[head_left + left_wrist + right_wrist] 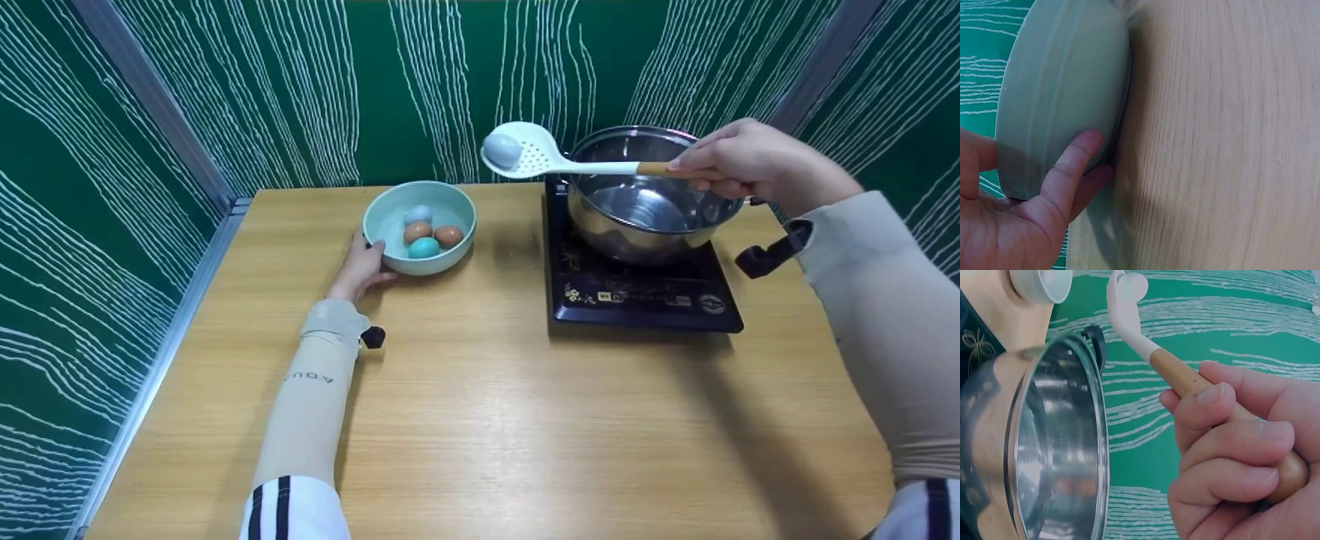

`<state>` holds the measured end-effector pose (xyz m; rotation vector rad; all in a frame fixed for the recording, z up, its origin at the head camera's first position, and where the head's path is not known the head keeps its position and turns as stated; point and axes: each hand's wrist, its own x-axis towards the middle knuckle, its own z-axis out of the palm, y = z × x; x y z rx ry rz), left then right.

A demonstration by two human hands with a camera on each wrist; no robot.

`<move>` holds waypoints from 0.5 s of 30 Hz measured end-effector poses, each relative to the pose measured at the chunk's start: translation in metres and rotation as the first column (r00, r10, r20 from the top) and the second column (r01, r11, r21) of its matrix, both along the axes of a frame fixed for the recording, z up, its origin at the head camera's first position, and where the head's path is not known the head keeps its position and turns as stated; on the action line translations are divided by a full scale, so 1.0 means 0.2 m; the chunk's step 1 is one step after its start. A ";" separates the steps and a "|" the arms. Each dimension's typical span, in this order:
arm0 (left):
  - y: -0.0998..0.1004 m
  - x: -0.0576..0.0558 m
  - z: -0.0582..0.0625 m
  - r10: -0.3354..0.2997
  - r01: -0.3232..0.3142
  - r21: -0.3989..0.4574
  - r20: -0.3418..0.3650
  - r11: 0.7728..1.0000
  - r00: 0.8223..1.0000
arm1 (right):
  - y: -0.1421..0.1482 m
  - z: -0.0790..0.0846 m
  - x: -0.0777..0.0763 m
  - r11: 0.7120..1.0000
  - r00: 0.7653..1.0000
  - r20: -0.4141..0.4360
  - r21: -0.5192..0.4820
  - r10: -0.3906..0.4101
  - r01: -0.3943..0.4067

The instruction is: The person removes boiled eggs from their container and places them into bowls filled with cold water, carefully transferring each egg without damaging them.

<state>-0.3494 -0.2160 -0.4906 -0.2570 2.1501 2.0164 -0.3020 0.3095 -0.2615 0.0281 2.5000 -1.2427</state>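
My right hand [757, 161] grips the wooden handle of a white slotted spoon [536, 154], its fingers wrapped round the handle in the right wrist view. A pale blue egg [502, 151] rests in the spoon's head, held up to the left of the steel pot [637, 240]. On the left, my left hand [360, 266] holds the near left side of a light green bowl [379, 217], thumb at the rim and fingers against the outer wall [1067, 95]. Inside the bowl lie two brown eggs [448, 237], a turquoise egg [424, 248] and a pale blue egg [418, 214].
The pot stands on a black induction cooker [637, 304] at the back right of the wooden table [487, 420]. Green panels [420, 90] with white lines rise behind and at both sides. Water-like shine shows on the pot's bottom.
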 end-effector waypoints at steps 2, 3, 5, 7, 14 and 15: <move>-0.01 0.00 0.00 0.001 -0.001 0.007 0.001 1.000 1.000 | -0.03 -0.01 -0.01 1.000 1.000 -0.003 0.000 0.007 -0.007; -0.01 0.00 0.00 -0.001 0.001 0.010 0.003 1.000 1.000 | -0.05 -0.01 -0.01 1.000 1.000 0.000 0.001 0.010 -0.010; -0.01 0.00 0.00 -0.003 0.003 0.020 0.006 1.000 1.000 | -0.08 -0.02 -0.01 1.000 1.000 0.007 0.006 0.023 -0.023; -0.01 0.00 0.00 -0.003 0.003 0.021 0.008 1.000 1.000 | -0.11 -0.03 -0.02 1.000 0.999 0.017 0.004 0.031 -0.031; 0.00 0.00 0.01 -0.004 0.003 0.005 0.023 1.000 1.000 | -0.21 -0.10 -0.02 0.998 0.998 0.007 -0.024 0.056 -0.056; 0.00 0.00 0.01 -0.003 0.003 0.006 0.023 1.000 1.000 | -0.22 -0.11 -0.02 0.998 0.998 0.003 -0.025 0.061 -0.061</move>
